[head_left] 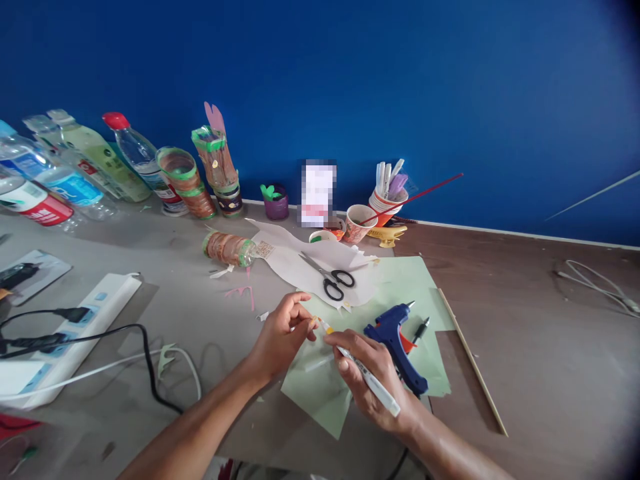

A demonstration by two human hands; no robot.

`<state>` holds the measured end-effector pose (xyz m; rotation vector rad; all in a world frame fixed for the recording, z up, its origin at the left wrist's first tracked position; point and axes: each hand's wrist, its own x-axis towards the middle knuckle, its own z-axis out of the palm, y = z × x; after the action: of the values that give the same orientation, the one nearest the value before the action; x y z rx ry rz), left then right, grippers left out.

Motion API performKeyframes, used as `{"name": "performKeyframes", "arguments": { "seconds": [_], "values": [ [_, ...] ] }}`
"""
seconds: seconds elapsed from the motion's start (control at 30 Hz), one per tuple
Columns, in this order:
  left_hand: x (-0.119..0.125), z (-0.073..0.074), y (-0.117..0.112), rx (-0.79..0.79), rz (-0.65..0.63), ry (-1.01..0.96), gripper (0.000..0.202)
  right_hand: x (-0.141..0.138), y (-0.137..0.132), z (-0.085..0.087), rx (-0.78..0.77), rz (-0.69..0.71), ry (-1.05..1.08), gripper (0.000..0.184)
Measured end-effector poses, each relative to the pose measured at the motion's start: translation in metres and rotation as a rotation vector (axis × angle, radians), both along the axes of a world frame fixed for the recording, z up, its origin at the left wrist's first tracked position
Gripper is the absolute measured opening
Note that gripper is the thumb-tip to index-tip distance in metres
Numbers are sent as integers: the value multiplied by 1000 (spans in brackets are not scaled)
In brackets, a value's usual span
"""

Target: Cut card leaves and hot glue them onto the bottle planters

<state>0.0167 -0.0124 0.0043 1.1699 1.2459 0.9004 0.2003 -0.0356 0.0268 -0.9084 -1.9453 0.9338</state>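
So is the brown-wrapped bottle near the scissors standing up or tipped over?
Tipped over: the bottle lies lengthwise on the table, its clear end toward the white paper.

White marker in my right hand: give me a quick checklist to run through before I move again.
1. Grip on the white marker: ok, the right hand holds it around the barrel.
2. Piece at the left hand: cannot tell, whatever the fingers pinch is too small to make out.
3. Scissors set down: ok, lying on the white paper, blades pointing away from the hands.
4. Space around the right hand: not ok, the glue gun lies close beside it.
5. Glue gun cool: cannot tell, heat does not show.
6. Black cable clear of the left forearm: not ok, it runs close up to it.
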Motion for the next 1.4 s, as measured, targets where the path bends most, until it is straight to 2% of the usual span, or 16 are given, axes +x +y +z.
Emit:
{"name": "performKeyframes", "arguments": {
  "seconds": [0.27, 0.5, 0.67, 0.83, 1.2, 1.4],
  "values": [
    [-1, 1, 0, 10, 9, 0, 37, 0, -1, 2, 30, -2, 3, 36],
    [-5, -1, 6, -93, 60, -146, 27, 4, -2, -3, 38, -95, 31, 36],
    [-8, 1, 9, -179, 79, -304, 35, 6, -2, -8, 33, -117, 25, 33],
    [-8, 1, 9, -217, 69, -363, 43, 6, -2, -9, 32, -125, 23, 33],
    [-6, 3, 10, -156, 86, -243, 32, 6, -2, -9, 28, -134, 20, 32],
    [-4, -1, 8, -86, 81, -170, 30, 13, -3, -13, 14, -147, 21, 29]
  ]
}}
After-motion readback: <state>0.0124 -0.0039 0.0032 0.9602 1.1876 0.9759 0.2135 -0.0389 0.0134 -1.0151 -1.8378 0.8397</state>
